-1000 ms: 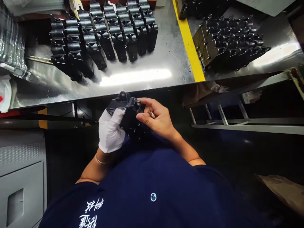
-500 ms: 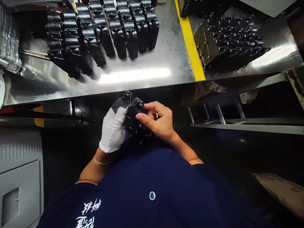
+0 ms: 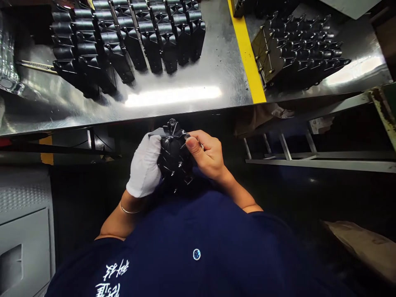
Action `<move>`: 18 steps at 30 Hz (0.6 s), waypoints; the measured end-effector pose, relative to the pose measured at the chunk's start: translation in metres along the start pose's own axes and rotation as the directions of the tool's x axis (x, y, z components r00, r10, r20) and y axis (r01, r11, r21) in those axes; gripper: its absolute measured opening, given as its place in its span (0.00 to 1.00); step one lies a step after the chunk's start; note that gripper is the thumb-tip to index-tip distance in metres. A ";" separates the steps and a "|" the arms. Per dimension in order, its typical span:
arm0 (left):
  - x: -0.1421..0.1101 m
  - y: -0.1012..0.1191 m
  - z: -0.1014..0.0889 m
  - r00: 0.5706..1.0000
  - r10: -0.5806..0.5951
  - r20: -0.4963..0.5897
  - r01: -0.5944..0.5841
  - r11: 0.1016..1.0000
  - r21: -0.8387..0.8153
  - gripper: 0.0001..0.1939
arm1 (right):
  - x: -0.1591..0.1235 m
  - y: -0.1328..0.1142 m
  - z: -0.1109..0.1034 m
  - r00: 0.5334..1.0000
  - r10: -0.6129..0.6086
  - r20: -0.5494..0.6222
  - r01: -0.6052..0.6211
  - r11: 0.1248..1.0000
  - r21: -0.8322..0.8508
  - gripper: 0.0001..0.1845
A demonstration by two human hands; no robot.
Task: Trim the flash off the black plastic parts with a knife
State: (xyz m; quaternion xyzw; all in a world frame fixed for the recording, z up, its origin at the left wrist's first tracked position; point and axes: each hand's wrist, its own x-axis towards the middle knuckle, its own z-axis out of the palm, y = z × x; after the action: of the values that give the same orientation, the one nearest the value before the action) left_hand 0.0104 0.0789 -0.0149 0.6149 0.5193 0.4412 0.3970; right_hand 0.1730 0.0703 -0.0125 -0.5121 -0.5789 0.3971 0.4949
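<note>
In the head view, my left hand [image 3: 144,167], in a white glove, is closed around the left side of a black moulded plastic part [image 3: 173,154]. The part has ribs, small bosses and a round eyelet at its top, and it is held in front of my body below the bench edge. My bare right hand [image 3: 206,153] is closed at the part's upper right, with the thumb against its edge. A small shiny metal tool [image 3: 201,145] shows between those fingers; most of it is hidden, so its exact kind cannot be made out.
Rows of similar black parts [image 3: 123,49] stand on the metal bench [image 3: 222,62]. Yellow tape [image 3: 246,53] divides them from another stack [image 3: 303,53] at the right. Clear plastic packaging [image 3: 10,70] lies far left. A metal ladder-like frame [image 3: 324,165] is below right.
The black part has turned in my left hand, so its ribbed face shows more. My right thumb has moved up onto the part's upper right edge. The view has shifted slightly.
</note>
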 end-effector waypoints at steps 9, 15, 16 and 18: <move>-0.002 0.003 0.002 0.998 -0.054 -0.010 0.052 0.985 -0.163 0.20 | -0.001 0.006 0.000 0.999 -0.035 -0.024 0.036 0.998 0.042 0.31; -0.002 0.005 0.003 0.995 -0.006 -0.097 -0.007 0.991 -0.134 0.21 | 0.001 0.010 -0.002 1.000 -0.009 -0.006 0.009 1.000 0.003 0.35; -0.001 0.005 0.002 0.994 -0.017 -0.105 0.003 0.991 -0.136 0.21 | 0.002 0.011 -0.004 1.000 -0.008 -0.012 0.007 1.000 -0.005 0.35; 0.002 0.004 0.000 0.993 -0.051 -0.106 0.036 0.990 -0.139 0.21 | 0.003 0.014 -0.008 1.000 -0.003 0.008 0.003 0.999 -0.050 0.34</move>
State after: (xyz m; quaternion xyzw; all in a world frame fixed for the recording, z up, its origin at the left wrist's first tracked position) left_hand 0.0116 0.0800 -0.0106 0.5495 0.5222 0.4999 0.4187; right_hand 0.1840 0.0755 -0.0243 -0.5218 -0.5916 0.3838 0.4801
